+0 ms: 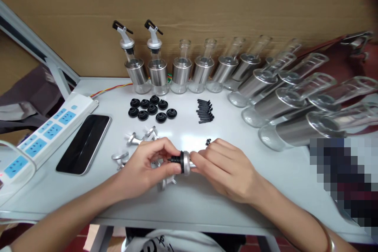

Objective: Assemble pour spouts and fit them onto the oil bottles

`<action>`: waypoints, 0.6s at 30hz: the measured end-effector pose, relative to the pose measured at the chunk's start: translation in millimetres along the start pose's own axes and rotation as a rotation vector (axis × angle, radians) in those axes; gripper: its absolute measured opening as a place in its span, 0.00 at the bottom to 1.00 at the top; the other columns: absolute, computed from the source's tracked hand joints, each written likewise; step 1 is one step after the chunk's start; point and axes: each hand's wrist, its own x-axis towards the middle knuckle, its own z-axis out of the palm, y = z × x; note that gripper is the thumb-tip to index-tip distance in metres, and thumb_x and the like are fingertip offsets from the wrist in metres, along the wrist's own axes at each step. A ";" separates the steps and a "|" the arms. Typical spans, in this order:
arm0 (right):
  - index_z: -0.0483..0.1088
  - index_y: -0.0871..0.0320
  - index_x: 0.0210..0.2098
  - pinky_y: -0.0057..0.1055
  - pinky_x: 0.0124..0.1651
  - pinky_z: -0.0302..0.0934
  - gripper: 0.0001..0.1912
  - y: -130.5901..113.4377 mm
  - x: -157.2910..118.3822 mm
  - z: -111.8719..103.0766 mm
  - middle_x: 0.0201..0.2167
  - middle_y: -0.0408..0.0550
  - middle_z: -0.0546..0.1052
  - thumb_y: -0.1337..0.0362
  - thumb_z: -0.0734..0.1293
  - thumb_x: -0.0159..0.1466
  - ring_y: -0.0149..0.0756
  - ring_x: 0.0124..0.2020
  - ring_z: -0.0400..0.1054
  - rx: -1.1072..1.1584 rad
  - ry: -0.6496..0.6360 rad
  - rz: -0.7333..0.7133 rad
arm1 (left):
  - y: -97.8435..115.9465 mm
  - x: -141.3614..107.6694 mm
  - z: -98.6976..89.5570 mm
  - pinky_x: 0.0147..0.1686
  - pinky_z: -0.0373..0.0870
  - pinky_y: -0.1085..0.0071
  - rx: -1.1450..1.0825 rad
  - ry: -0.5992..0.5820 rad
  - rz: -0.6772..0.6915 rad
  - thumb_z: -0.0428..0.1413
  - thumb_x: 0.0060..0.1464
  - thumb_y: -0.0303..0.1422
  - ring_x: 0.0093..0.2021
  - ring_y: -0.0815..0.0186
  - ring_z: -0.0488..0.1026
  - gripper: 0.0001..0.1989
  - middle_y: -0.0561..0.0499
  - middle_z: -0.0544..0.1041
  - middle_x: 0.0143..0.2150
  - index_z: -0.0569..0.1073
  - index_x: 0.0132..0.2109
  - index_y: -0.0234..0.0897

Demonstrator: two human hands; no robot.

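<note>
Near the table's front, my left hand (150,167) pinches the black ribbed stopper end of a pourer top (186,163) between thumb and fingers. From the other side my right hand (228,169) closes around its silver spout end, most of which the fingers cover. Beside and partly behind my left hand lie several silver pourer parts (134,139). Farther back sit several black stoppers (152,109). A row of thin black levers (204,111) lies right of them, and a few tiny black pieces (208,141) rest just beyond my right hand.
Glass bottles with steel sleeves (181,70) line the back and right side; two at the left wear pourer tops (154,41). A phone (84,144) and a white power strip (44,141) lie left. A brown bag (339,63) is behind the right bottles.
</note>
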 end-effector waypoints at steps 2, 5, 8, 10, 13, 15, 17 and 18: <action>0.69 0.63 0.36 0.32 0.27 0.49 0.10 -0.8 0.5 -0.3 0.21 0.45 0.68 0.70 0.57 0.69 0.33 0.23 0.56 0.034 -0.018 0.015 | 0.5 0.3 -0.3 0.32 0.69 0.73 0.080 -0.031 0.136 0.58 0.58 0.29 0.31 0.67 0.71 0.03 0.50 0.73 0.31 0.71 0.37 0.35; 0.68 0.63 0.33 0.31 0.26 0.50 0.13 -2.1 1.7 0.2 0.20 0.44 0.67 0.70 0.55 0.70 0.33 0.22 0.56 0.172 -0.038 0.092 | 0.3 1.5 -1.5 0.33 0.69 0.73 0.231 -0.078 0.329 0.56 0.59 0.25 0.33 0.67 0.71 0.02 0.48 0.74 0.33 0.70 0.38 0.35; 0.68 0.62 0.32 0.28 0.27 0.55 0.15 -3.2 2.2 0.1 0.20 0.44 0.68 0.67 0.55 0.71 0.31 0.23 0.60 0.314 -0.079 0.196 | 0.8 3.6 -2.5 0.34 0.70 0.74 0.367 -0.126 0.421 0.53 0.60 0.23 0.34 0.67 0.72 0.03 0.45 0.75 0.35 0.71 0.38 0.34; 0.67 0.61 0.30 0.26 0.27 0.56 0.16 -4.1 2.5 -0.8 0.20 0.43 0.69 0.65 0.55 0.71 0.30 0.22 0.61 0.389 -0.131 0.285 | 1.7 4.7 -2.7 0.34 0.71 0.74 0.416 -0.144 0.446 0.51 0.61 0.23 0.34 0.66 0.72 0.05 0.45 0.75 0.35 0.71 0.38 0.34; 0.67 0.59 0.29 0.24 0.25 0.56 0.16 -5.5 3.0 -1.5 0.19 0.41 0.68 0.64 0.56 0.72 0.28 0.20 0.61 0.462 -0.155 0.350 | 2.6 4.7 -2.1 0.32 0.71 0.74 0.413 -0.145 0.446 0.51 0.61 0.24 0.33 0.66 0.72 0.05 0.45 0.75 0.34 0.71 0.39 0.35; 0.68 0.60 0.30 0.25 0.25 0.55 0.16 -6.1 3.1 -0.6 0.19 0.41 0.68 0.64 0.55 0.72 0.28 0.20 0.61 0.449 -0.116 0.307 | 2.1 3.1 -1.4 0.31 0.71 0.74 0.376 -0.130 0.416 0.52 0.61 0.25 0.31 0.66 0.72 0.04 0.46 0.75 0.33 0.71 0.38 0.35; 0.68 0.61 0.31 0.25 0.25 0.55 0.16 -6.2 3.0 0.8 0.19 0.43 0.68 0.64 0.55 0.72 0.29 0.22 0.60 0.390 -0.081 0.241 | 0.8 0.9 -0.7 0.30 0.70 0.73 0.321 -0.107 0.356 0.53 0.60 0.25 0.31 0.66 0.72 0.02 0.47 0.74 0.32 0.70 0.37 0.35; 0.69 0.61 0.32 0.26 0.26 0.55 0.16 -6.1 3.0 1.4 0.20 0.43 0.68 0.65 0.55 0.72 0.30 0.22 0.59 0.353 -0.071 0.210 | 0.1 -0.2 -0.4 0.30 0.69 0.73 0.291 -0.098 0.316 0.54 0.60 0.26 0.30 0.66 0.71 0.02 0.48 0.74 0.31 0.70 0.37 0.35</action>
